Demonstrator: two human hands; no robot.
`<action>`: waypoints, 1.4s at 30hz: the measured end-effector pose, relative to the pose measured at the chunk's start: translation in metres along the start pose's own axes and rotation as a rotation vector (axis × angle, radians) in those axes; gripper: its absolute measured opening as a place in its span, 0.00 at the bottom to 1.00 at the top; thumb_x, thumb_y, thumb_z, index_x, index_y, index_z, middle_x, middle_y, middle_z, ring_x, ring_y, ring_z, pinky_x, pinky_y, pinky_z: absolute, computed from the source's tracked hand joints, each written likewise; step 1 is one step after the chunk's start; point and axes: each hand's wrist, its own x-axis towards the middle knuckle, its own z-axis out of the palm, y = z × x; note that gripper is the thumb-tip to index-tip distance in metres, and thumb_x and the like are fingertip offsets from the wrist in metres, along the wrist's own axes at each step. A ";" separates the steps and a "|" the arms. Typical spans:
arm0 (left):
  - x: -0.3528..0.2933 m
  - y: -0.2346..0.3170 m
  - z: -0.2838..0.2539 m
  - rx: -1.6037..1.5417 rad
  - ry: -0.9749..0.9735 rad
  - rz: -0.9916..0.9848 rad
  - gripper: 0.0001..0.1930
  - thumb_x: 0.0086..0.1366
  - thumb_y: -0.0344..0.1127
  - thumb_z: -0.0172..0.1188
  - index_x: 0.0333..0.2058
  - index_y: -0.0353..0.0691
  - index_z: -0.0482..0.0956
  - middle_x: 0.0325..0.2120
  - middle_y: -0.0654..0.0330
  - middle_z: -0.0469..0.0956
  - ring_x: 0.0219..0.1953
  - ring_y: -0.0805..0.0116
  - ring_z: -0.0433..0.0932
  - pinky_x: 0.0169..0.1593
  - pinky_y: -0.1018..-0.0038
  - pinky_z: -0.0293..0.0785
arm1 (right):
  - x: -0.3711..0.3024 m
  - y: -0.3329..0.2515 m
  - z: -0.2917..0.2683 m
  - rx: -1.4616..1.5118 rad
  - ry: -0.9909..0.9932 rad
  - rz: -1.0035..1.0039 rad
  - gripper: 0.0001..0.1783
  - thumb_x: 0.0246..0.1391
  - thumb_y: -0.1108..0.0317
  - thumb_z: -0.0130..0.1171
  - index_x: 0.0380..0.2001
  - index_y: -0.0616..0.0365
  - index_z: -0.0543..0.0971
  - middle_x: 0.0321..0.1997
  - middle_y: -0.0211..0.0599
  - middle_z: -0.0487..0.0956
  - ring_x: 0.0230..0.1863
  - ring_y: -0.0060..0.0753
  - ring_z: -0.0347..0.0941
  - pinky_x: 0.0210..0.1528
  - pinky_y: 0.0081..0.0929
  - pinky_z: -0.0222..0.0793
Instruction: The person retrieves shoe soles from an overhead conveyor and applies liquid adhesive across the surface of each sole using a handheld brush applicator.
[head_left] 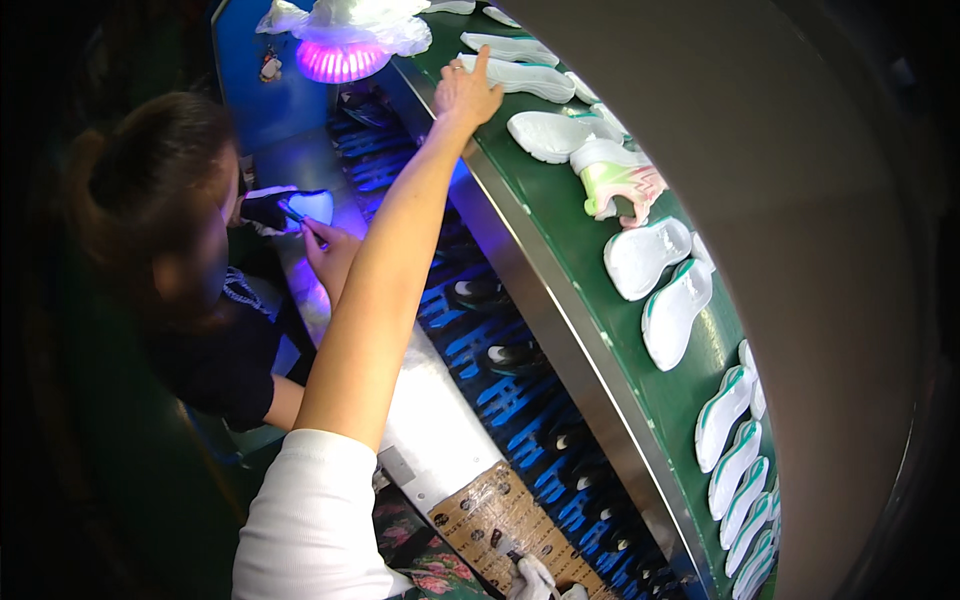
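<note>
My left hand (pixel 467 97) stretches up to the green conveyor belt, its fingers apart. Its index finger lies over the near end of a white shoe sole (pixel 525 80), and a ring shows on another finger. Another white sole (pixel 512 47) lies just beyond. At the lower edge is what looks like my right hand (pixel 532 578) in a white glove, partly cut off by the frame. Its fingers seem closed around a small dark brush (pixel 505 545), above a surface covered with brown tape.
More white soles with green edges lie along the belt (pixel 550 215), beside a pink and green shoe upper (pixel 622 185). At left, a co-worker (pixel 170 210) brushes a dark shoe (pixel 285 208). Below runs a blue-slatted rack (pixel 520 400) with dark shoes. A purple lamp (pixel 343 62) glows above.
</note>
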 end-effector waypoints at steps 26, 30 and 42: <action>-0.231 0.067 -0.150 -1.584 0.289 -0.257 0.28 0.56 0.23 0.52 0.57 0.45 0.65 0.52 0.53 0.69 0.43 0.60 0.77 0.32 0.70 0.80 | -0.056 -0.007 0.013 0.118 0.075 -0.083 0.14 0.42 0.82 0.67 0.37 0.66 0.83 0.38 0.36 0.83 0.39 0.28 0.78 0.47 0.26 0.75; -0.316 0.066 -0.157 -1.667 0.098 -0.482 0.16 0.68 0.32 0.51 0.53 0.35 0.72 0.46 0.51 0.78 0.49 0.59 0.79 0.52 0.65 0.77 | -0.049 -0.023 -0.010 0.243 0.054 -0.115 0.13 0.45 0.80 0.65 0.38 0.65 0.82 0.38 0.37 0.82 0.37 0.29 0.77 0.41 0.26 0.73; -0.619 0.170 -0.191 -1.332 -1.749 -1.031 0.24 0.72 0.46 0.47 0.54 0.31 0.73 0.46 0.47 0.80 0.46 0.59 0.83 0.50 0.65 0.81 | -0.109 -0.125 -0.039 0.530 -0.299 -0.318 0.13 0.47 0.84 0.63 0.38 0.66 0.83 0.42 0.46 0.83 0.44 0.35 0.80 0.50 0.28 0.75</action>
